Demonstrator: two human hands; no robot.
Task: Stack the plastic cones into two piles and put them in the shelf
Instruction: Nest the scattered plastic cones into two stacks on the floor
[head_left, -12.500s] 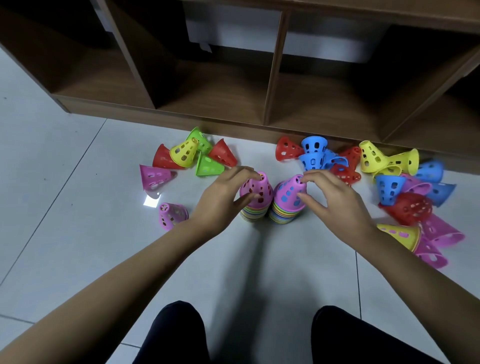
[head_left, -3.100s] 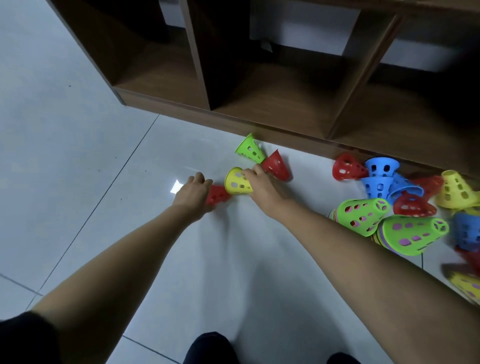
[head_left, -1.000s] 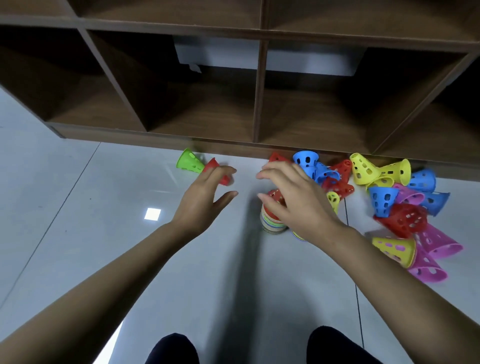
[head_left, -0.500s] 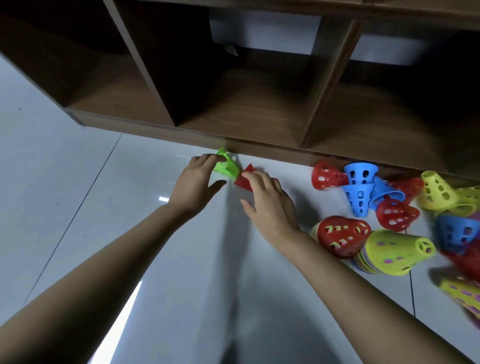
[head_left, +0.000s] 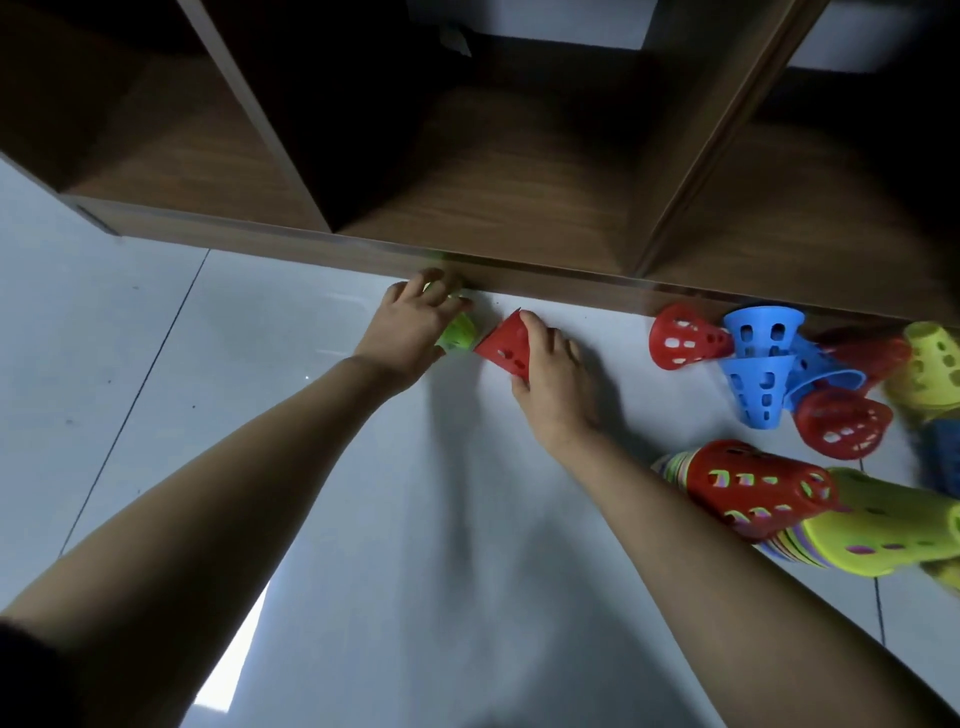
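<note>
Mostly hidden under the left hand (head_left: 410, 332): a green cone (head_left: 457, 332), only a blurred lime sliver showing past the knuckles, fingers curled over it close against the base board of the shelf (head_left: 519, 218); firm grip or mere cover, impossible to tell. Partly covered too, a red cone (head_left: 501, 345) lying on its side just right of the green one, held at its wide end by the right hand (head_left: 553, 384), thumb below and fingers across the top, narrow tip pointing left and almost touching the green. Cut off at the right edge: a yellow cone (head_left: 935, 364) and a smeared blue shape beneath it, too blurred to read. Lower right, two stacks of nested cones: one capped in red (head_left: 753, 491), one capped in yellow-green (head_left: 883, 530), many coloured rims bunched at their bases, the second stack clipped by the frame. Above them, near the shelf front, a loose huddle of red cones (head_left: 680, 338) and blue cones (head_left: 758, 379), some tipped over, some upright, touching one another. All of thin, smooth plastic, tapered with flat tops and oval holes punched through the walls. Pale glossy floor tiles (head_left: 156, 364) with dark grout lines and a bright glare patch near the bottom. Dark wood-grain compartments, deep in shadow, nothing discernible inside.
</note>
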